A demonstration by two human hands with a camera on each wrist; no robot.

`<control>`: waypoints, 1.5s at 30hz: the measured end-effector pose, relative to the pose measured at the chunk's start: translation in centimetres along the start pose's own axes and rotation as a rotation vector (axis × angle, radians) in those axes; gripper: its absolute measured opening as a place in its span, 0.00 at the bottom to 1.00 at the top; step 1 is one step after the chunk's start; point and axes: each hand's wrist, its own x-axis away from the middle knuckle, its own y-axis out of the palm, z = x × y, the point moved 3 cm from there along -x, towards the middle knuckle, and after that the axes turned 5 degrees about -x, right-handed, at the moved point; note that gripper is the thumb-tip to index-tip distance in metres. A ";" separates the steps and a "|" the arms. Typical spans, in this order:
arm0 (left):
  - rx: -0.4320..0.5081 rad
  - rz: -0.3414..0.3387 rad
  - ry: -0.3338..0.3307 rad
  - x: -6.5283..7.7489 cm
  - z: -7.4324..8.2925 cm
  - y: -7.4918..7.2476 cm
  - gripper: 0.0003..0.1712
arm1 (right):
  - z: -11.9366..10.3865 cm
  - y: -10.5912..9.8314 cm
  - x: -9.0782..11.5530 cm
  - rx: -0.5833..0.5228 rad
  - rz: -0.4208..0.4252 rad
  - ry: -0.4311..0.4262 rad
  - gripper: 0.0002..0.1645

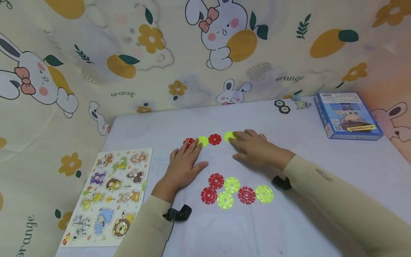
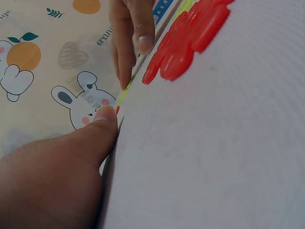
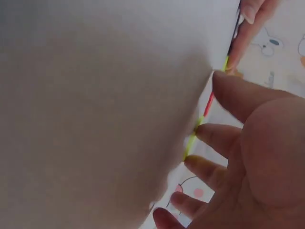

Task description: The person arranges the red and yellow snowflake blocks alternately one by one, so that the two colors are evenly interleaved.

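Observation:
A row of flat notched discs runs along the middle of the white table. From left to right they are a red disc, a yellow-green disc, another red disc and another yellow-green disc. My left hand lies with fingers extended, its fingertips over the two leftmost discs and partly covering them. At the right end, the fingertips of my right hand rest on the last yellow-green disc, fingers spread. Neither hand curls round anything.
Nearer the body lie several more red and yellow-green discs. An animal sticker sheet is on the left, and a blue box at the back right. Two black round pieces and a small figure sit by the back edge.

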 end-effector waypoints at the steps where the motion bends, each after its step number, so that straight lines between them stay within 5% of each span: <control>1: 0.001 -0.001 -0.001 0.0 0.0 0.0 0.46 | 0.0 0.0 -0.2 -0.004 0.003 0.000 0.44; 27: -0.004 -0.002 -0.004 0.0 0.0 0.1 0.46 | -0.7 -0.2 -0.8 -0.086 -0.007 0.021 0.47; 32: -0.007 -0.011 -0.007 -0.1 0.0 0.2 0.47 | -0.9 -1.3 0.3 -0.254 0.077 -0.003 0.46; 40: -0.013 0.001 -0.006 -0.1 0.1 0.0 0.46 | -1.4 -2.6 5.2 -0.779 0.127 -0.104 0.35; 45: -0.002 -0.002 -0.002 0.0 0.1 0.0 0.46 | -1.4 -1.1 8.1 -0.889 0.086 -0.153 0.36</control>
